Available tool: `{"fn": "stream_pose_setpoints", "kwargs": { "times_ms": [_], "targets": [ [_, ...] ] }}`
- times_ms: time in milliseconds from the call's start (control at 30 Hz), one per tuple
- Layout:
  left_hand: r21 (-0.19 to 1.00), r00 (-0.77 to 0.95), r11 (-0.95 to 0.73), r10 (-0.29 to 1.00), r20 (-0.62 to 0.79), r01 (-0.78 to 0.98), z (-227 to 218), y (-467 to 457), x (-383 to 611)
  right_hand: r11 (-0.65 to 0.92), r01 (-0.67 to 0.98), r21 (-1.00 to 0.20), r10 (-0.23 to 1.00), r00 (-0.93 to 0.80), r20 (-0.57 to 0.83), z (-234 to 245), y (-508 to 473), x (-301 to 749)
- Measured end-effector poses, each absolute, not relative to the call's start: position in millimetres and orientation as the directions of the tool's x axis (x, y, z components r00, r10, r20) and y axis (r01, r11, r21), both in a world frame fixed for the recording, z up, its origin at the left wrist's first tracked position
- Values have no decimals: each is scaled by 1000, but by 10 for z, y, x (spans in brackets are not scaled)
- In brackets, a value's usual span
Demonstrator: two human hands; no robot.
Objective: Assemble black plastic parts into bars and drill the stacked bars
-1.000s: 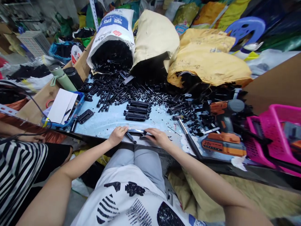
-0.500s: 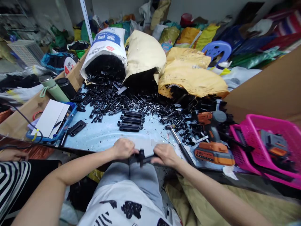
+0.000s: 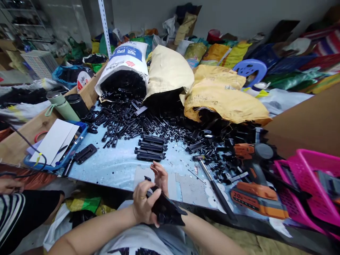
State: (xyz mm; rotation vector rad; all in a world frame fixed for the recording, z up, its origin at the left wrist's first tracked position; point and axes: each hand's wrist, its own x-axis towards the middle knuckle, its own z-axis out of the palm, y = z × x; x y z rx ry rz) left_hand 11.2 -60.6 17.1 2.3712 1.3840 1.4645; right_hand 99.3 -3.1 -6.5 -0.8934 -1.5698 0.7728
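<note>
My left hand [image 3: 143, 205] is closed round a black plastic part [image 3: 166, 210], held upright over my lap at the table's near edge. My right hand [image 3: 160, 177] sits just behind the part's upper end, fingers curled against it; its wrist is hidden behind the part. A ring shows on my left hand. A short stack of finished black parts [image 3: 150, 148] lies on the pale blue table [image 3: 114, 166] just beyond my hands.
Loose black parts [image 3: 124, 117] spill from three sacks [image 3: 124, 67] at the back. An orange drill [image 3: 252, 156], a hammer [image 3: 212, 184] and a pink basket [image 3: 313, 184] lie right. Bottles [image 3: 60, 104] and a blue tray [image 3: 58, 145] stand left. Another person's striped sleeve [image 3: 10, 216] is at lower left.
Both hands have lifted the long black part off the table edge and turned it from lying flat to upright over my lap. The view has tilted upward.
</note>
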Motion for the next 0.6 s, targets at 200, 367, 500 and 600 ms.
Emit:
{"fn": "stream_pose_setpoints", "kwargs": {
  "times_ms": [200, 367, 500, 600],
  "targets": [
    [289, 352, -680, 640, 683, 674, 135, -72, -86, 510, 457, -728, 860, -294, 418, 172, 1028, 1251],
    [109, 491, -576, 769, 409, 810, -140, 298, -32, 246, 917, -315, 949, -163, 268, 384, 2486, 1578],
    [126, 408, -503, 803, 433, 855, -156, 433, -65, -236, 962, -136, 931, 264, 252, 374, 2991, 2227],
    [182, 367, -499, 798, 479, 847, -43, 393, -122, -433, 894, -117, 897, 440, 40, 273, 2934, 2731]
  ]
}}
